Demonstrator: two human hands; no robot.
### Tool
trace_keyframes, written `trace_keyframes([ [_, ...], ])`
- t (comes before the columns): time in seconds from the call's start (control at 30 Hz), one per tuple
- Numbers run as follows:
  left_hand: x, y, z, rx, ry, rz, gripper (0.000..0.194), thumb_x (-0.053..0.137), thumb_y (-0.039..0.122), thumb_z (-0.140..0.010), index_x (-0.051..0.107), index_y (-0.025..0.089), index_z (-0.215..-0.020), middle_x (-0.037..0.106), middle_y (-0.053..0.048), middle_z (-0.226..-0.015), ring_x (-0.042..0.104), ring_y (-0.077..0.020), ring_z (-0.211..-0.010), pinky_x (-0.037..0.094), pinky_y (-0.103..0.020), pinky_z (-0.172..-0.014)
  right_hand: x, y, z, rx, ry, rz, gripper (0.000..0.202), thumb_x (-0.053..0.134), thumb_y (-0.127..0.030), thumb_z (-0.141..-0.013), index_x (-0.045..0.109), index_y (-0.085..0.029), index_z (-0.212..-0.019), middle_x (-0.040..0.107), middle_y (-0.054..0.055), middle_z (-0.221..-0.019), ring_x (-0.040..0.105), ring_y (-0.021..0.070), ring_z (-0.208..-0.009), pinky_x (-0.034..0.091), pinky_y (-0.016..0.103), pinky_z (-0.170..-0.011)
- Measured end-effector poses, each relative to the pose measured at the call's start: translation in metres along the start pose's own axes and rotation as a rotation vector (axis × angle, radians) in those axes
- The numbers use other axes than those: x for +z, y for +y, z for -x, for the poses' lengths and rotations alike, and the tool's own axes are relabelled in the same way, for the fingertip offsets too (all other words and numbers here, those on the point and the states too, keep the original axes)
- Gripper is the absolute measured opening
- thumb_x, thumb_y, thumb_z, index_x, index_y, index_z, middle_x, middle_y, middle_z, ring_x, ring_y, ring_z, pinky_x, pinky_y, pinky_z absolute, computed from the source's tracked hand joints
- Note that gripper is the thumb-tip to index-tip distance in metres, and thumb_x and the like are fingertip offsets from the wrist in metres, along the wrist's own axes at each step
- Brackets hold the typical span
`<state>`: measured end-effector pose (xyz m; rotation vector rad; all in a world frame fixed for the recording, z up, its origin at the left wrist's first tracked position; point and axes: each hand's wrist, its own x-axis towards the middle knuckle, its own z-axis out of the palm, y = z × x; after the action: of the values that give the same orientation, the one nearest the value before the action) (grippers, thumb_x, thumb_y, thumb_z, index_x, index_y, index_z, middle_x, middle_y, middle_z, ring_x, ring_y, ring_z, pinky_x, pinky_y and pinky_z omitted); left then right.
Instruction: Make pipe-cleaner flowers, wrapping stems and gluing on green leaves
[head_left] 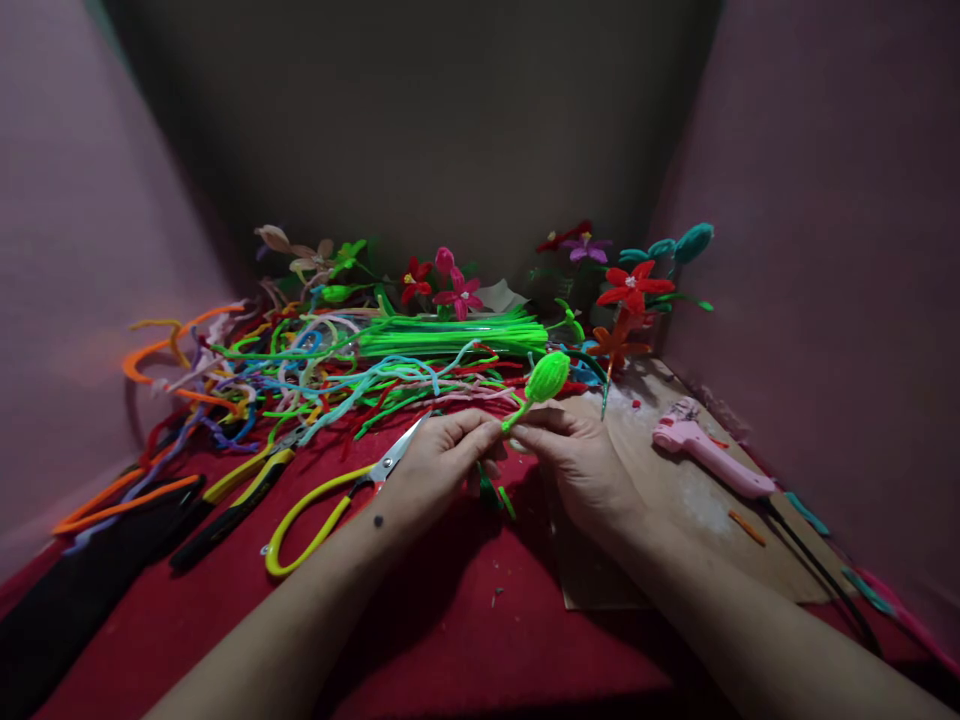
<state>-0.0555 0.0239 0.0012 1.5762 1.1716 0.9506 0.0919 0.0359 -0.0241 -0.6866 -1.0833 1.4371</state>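
Between my two hands stands a bright green flower bud (547, 378) made of fuzzy pipe cleaner, its head tilted up to the right. My left hand (461, 447) pinches the thin green stem just below the bud. Thumb and fingertips of my right hand (574, 455) are closed on the same stem, touching close to the left fingertips. Lower down, a green stem end (508, 503) shows beneath the hands. Partly behind my left wrist lie yellow-handled scissors (319, 505), blades pointing away.
Yellow-and-black pliers (244, 490) lie left of the scissors. A pink glue gun (712, 455) rests on cardboard (637, 560) at right. Loose colored pipe cleaners (390, 380) and a green bundle (457, 335) spread across the red cloth (465, 640). Finished flowers (636, 287) stand at the back.
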Motion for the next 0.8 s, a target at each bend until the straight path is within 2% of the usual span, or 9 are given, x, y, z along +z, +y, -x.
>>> trace_keyframes([
  [0.1, 0.003, -0.005, 0.0, 0.081, 0.098, -0.046, 0.017, 0.058, 0.03, -0.079, 0.06, 0.015, -0.087, 0.06, 0.001, -0.072, 0.051, -0.0095, -0.058, 0.041, -0.021, -0.054, 0.001, -0.001, 0.0, -0.013, 0.007, 0.011, 0.009, 0.067, -0.011, -0.068, 0.073, -0.019, -0.069, 0.066, -0.003, -0.067, 0.053, 0.01, -0.066, 0.041, 0.025, -0.069],
  [0.2, 0.006, -0.013, 0.001, 0.282, 0.206, -0.218, 0.011, 0.057, 0.026, -0.081, 0.062, 0.016, -0.081, 0.06, 0.001, -0.072, 0.051, -0.0102, -0.065, 0.041, -0.021, -0.062, 0.002, 0.001, 0.002, 0.027, 0.02, -0.01, 0.006, 0.07, -0.015, -0.066, 0.072, -0.018, -0.071, 0.066, -0.001, -0.069, 0.053, 0.011, -0.067, 0.04, 0.025, -0.067],
  [0.27, 0.006, -0.016, 0.002, 0.353, 0.226, -0.277, 0.012, 0.054, 0.025, -0.083, 0.063, 0.017, -0.081, 0.059, 0.001, -0.072, 0.051, -0.0103, -0.067, 0.041, -0.021, -0.065, 0.002, 0.002, 0.003, 0.057, 0.013, -0.029, 0.007, 0.071, -0.019, -0.067, 0.072, -0.018, -0.073, 0.064, -0.001, -0.068, 0.052, 0.011, -0.065, 0.039, 0.026, -0.064],
  [0.4, 0.004, -0.013, 0.001, 0.305, 0.216, -0.255, 0.014, 0.052, 0.026, -0.084, 0.063, 0.017, -0.082, 0.059, 0.001, -0.073, 0.05, -0.0102, -0.066, 0.04, -0.02, -0.062, 0.001, 0.002, 0.005, 0.078, -0.047, -0.035, 0.011, 0.065, -0.026, -0.074, 0.069, -0.017, -0.076, 0.06, -0.001, -0.065, 0.046, 0.0099, -0.057, 0.035, 0.025, -0.055],
  [0.6, 0.005, -0.008, 0.003, 0.246, 0.223, -0.281, 0.015, 0.052, 0.027, -0.083, 0.061, 0.018, -0.075, 0.054, 0.002, -0.066, 0.047, -0.0102, -0.061, 0.038, -0.019, -0.058, 0.002, 0.0, 0.003, 0.158, -0.005, -0.12, 0.016, 0.068, -0.016, -0.063, 0.067, -0.019, -0.079, 0.06, -0.002, -0.07, 0.049, 0.0103, -0.059, 0.039, 0.024, -0.056],
  [0.8, 0.005, -0.013, 0.005, 0.266, 0.191, -0.36, 0.017, 0.048, 0.029, -0.086, 0.061, 0.018, -0.081, 0.058, 0.001, -0.066, 0.05, -0.0111, -0.06, 0.04, -0.02, -0.06, 0.001, 0.0, 0.002, 0.185, -0.09, -0.046, 0.008, 0.066, -0.018, -0.064, 0.065, -0.016, -0.071, 0.06, -0.001, -0.061, 0.053, 0.0124, -0.058, 0.043, 0.026, -0.057],
])
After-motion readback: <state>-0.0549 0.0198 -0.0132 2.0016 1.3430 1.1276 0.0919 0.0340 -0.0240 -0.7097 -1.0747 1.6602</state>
